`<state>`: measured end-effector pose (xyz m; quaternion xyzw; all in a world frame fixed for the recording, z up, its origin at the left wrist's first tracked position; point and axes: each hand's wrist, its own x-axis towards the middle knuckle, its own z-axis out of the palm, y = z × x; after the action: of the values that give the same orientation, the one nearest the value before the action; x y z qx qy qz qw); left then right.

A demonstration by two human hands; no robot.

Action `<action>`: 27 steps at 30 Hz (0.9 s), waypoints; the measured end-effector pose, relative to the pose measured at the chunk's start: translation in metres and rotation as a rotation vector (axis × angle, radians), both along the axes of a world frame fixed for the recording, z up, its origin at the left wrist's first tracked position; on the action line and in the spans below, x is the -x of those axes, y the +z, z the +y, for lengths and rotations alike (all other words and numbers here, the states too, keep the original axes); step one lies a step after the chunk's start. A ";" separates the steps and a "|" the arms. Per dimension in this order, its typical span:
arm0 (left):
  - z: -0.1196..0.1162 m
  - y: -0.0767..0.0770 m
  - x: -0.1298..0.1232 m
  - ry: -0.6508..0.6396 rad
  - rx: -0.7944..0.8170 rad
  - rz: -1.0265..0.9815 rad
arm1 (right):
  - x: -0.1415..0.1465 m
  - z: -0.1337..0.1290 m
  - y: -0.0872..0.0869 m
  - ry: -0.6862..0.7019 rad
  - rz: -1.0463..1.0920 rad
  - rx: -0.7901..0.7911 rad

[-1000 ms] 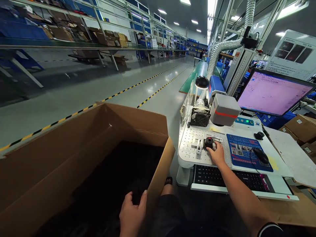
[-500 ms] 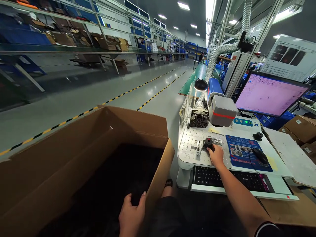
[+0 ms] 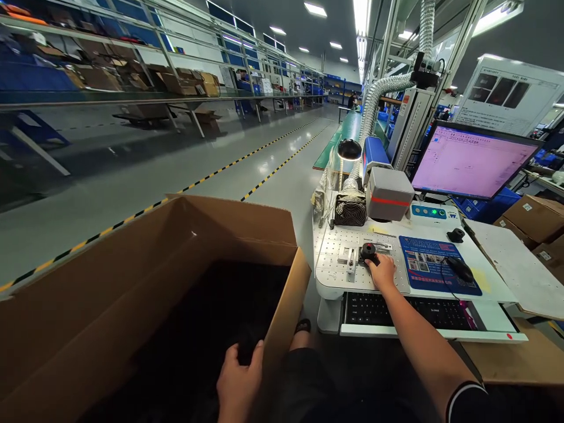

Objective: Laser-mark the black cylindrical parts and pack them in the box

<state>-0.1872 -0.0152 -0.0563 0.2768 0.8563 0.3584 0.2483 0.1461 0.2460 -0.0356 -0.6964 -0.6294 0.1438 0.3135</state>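
My right hand (image 3: 382, 272) is closed on a black knob-like part (image 3: 367, 252) with a round top, gripping its near side. The part sits among small metal brackets (image 3: 351, 261) on the perforated metal plate (image 3: 328, 271), under the grey head of a machine (image 3: 390, 194). Inside the open cardboard box (image 3: 282, 311), my left hand (image 3: 240, 376) is low by the right wall, thumb and fingers curled around something dark that I cannot make out. The box's contents (image 3: 211, 317) are black and too dark to tell apart.
Right of the plate lie a blue mouse pad (image 3: 418, 270) with a black mouse (image 3: 459, 269). A keyboard (image 3: 370, 308) rests on the tray below. A monitor (image 3: 476, 161) stands behind, a small black part (image 3: 455, 235) before it. Cardboard boxes (image 3: 535, 214) are stacked at right.
The whole view has shifted slightly. My right hand stays on the black part at the brackets, its fingers a little shifted; my left hand stays in the box.
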 end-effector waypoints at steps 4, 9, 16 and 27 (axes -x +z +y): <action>0.000 0.006 -0.005 0.014 0.054 -0.020 | -0.008 -0.005 0.005 0.041 0.088 -0.045; 0.000 0.005 -0.010 0.013 0.046 0.042 | -0.040 -0.058 0.002 0.123 0.199 -0.197; 0.003 -0.001 -0.014 0.005 0.095 0.013 | -0.076 -0.175 -0.034 0.329 0.200 -0.192; 0.001 -0.009 -0.011 -0.015 0.094 0.041 | -0.078 -0.186 -0.046 0.326 0.070 -0.198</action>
<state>-0.1761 -0.0142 -0.0653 0.2786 0.8749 0.3104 0.2462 0.2237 0.0598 -0.0820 -0.5454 -0.7338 0.1540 0.3747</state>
